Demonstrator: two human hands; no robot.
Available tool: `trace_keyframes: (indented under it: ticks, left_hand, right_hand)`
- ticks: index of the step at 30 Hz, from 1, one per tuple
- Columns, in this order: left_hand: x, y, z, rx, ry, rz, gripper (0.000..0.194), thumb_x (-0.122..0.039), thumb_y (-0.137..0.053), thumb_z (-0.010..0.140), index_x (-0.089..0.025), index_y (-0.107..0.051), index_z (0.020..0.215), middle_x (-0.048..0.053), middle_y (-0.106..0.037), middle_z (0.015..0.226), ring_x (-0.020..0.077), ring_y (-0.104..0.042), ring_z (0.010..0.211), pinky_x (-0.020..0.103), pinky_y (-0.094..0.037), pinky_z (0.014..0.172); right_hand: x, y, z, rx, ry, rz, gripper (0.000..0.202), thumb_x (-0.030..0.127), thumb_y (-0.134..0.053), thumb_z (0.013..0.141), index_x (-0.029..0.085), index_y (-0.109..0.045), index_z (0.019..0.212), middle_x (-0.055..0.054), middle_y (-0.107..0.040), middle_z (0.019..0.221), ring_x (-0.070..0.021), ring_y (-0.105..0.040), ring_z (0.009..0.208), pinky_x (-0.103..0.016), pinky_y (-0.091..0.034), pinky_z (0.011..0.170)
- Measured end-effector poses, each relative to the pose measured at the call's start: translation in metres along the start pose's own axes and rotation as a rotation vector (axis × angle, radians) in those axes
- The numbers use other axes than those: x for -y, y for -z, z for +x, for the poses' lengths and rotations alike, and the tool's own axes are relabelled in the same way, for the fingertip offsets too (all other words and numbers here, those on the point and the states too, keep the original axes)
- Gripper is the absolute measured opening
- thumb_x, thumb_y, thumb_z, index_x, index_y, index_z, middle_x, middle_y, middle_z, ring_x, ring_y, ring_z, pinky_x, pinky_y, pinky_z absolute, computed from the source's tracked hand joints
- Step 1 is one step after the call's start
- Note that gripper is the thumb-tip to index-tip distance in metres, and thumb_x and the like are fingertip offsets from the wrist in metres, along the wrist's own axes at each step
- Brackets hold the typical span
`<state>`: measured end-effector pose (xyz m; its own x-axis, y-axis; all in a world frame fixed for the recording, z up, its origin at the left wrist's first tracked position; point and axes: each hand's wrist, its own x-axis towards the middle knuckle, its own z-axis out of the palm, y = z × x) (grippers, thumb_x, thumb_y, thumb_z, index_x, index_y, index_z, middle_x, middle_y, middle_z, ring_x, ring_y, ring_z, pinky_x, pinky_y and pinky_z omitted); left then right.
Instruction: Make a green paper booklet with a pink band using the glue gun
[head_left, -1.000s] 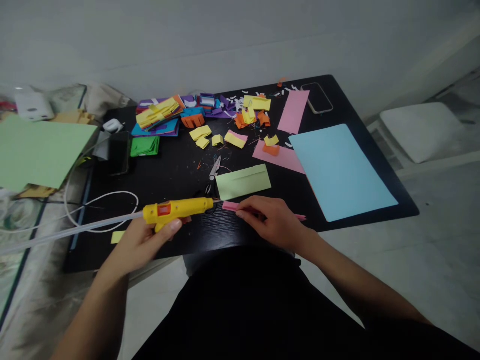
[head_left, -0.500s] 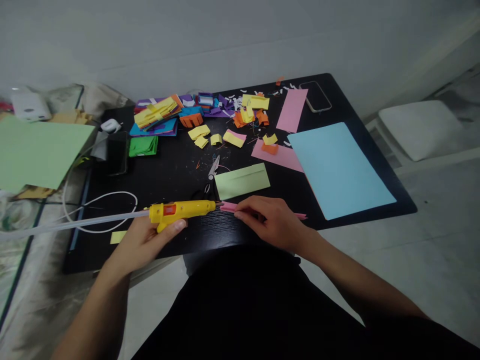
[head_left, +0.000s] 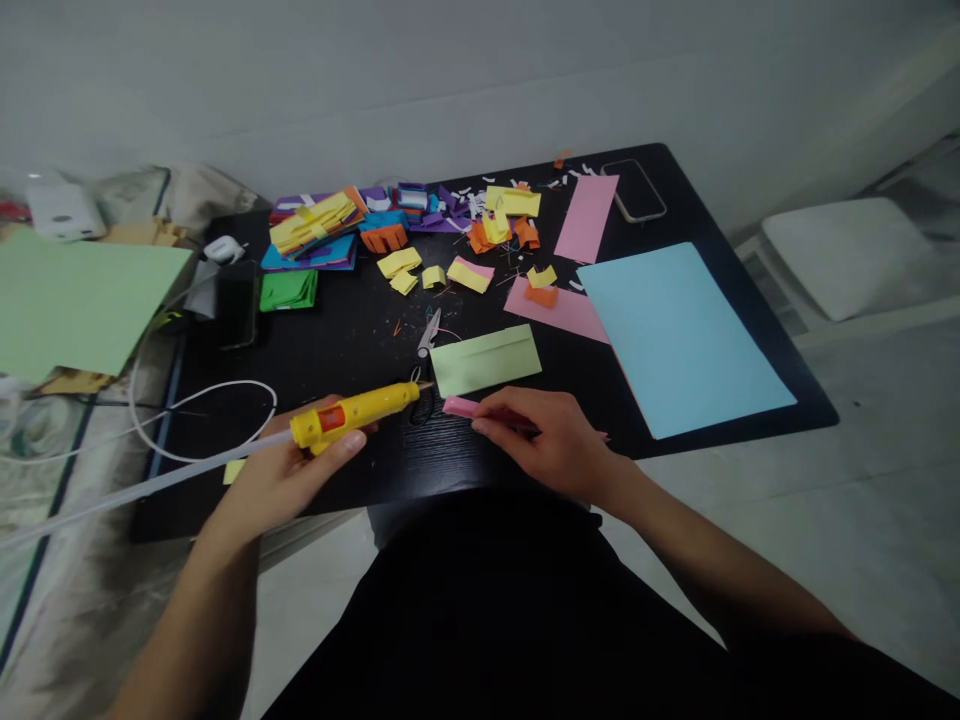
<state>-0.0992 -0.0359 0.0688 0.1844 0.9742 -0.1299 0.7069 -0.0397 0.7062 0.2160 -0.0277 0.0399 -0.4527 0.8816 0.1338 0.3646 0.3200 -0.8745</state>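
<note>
My left hand (head_left: 292, 470) is wrapped round a yellow glue gun (head_left: 360, 412) with a long pale glue stick (head_left: 180, 475) trailing out of its back end. The gun's nozzle points right and slightly up, a short gap from a folded strip of pink paper (head_left: 459, 406). That strip is pinched in my right hand (head_left: 544, 430), which hides its middle. Scissors (head_left: 429, 335) lie just beyond the nozzle, their dark handles partly hard to make out. Beside them is a folded light green paper (head_left: 487, 360).
Light blue sheets (head_left: 682, 340) cover the right of the black table (head_left: 330, 340). Pink paper pieces (head_left: 587, 218), yellow and orange scraps, and colourful folded stacks (head_left: 319, 228) lie toward the back. A phone (head_left: 639, 190) sits at the far right corner; a white cable (head_left: 274, 400) loops at left.
My left hand has drawn the glue gun back left, its nozzle tilting up and coming away from the pink strip's end. My right hand stays nearly in place with the strip.
</note>
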Motion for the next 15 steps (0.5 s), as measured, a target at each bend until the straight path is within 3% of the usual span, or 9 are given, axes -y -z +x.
trace_keyframes:
  ticks: [4, 6, 10, 15]
  left_hand:
    - [0.027, 0.000, 0.010, -0.114, 0.084, 0.194, 0.038, -0.059, -0.063, 0.091, -0.024, -0.072, 0.103, 0.003, -0.074, 0.089, 0.0229, -0.068, 0.079, 0.032, -0.054, 0.072]
    - [0.047, -0.001, 0.018, -0.176, 0.073, 0.293, 0.040, -0.053, -0.061, 0.092, -0.022, -0.069, 0.116, 0.006, -0.074, 0.103, 0.0254, -0.068, 0.089, 0.035, -0.054, 0.079]
    - [0.082, -0.003, 0.032, -0.168, 0.015, 0.474, 0.044, -0.034, -0.056, 0.086, -0.016, -0.063, 0.126, 0.015, -0.070, 0.118, 0.0349, -0.064, 0.107, 0.049, -0.050, 0.097]
    - [0.101, -0.003, 0.043, -0.165, 0.028, 0.473, 0.049, -0.034, -0.056, 0.085, -0.017, -0.062, 0.130, 0.016, -0.068, 0.116, 0.0354, -0.064, 0.108, 0.054, -0.050, 0.101]
  right_hand:
    - [0.000, -0.002, 0.000, -0.028, -0.075, 0.134, 0.013, 0.035, -0.067, 0.102, 0.023, -0.067, 0.106, -0.001, -0.078, 0.092, -0.0154, -0.074, 0.079, -0.029, -0.057, 0.079]
    - [0.001, -0.003, 0.000, -0.051, -0.107, 0.175, 0.015, 0.035, -0.068, 0.101, 0.023, -0.064, 0.110, 0.000, -0.079, 0.090, -0.0154, -0.075, 0.077, -0.029, -0.058, 0.079]
    - [0.002, -0.004, 0.002, -0.037, -0.120, 0.223, 0.015, 0.032, -0.067, 0.101, 0.022, -0.068, 0.113, -0.001, -0.081, 0.091, -0.0135, -0.075, 0.070, -0.028, -0.059, 0.074]
    - [0.002, -0.005, 0.001, -0.007, -0.148, 0.232, 0.014, 0.032, -0.065, 0.101, 0.021, -0.073, 0.097, -0.002, -0.080, 0.088, -0.0137, -0.074, 0.068, -0.028, -0.058, 0.070]
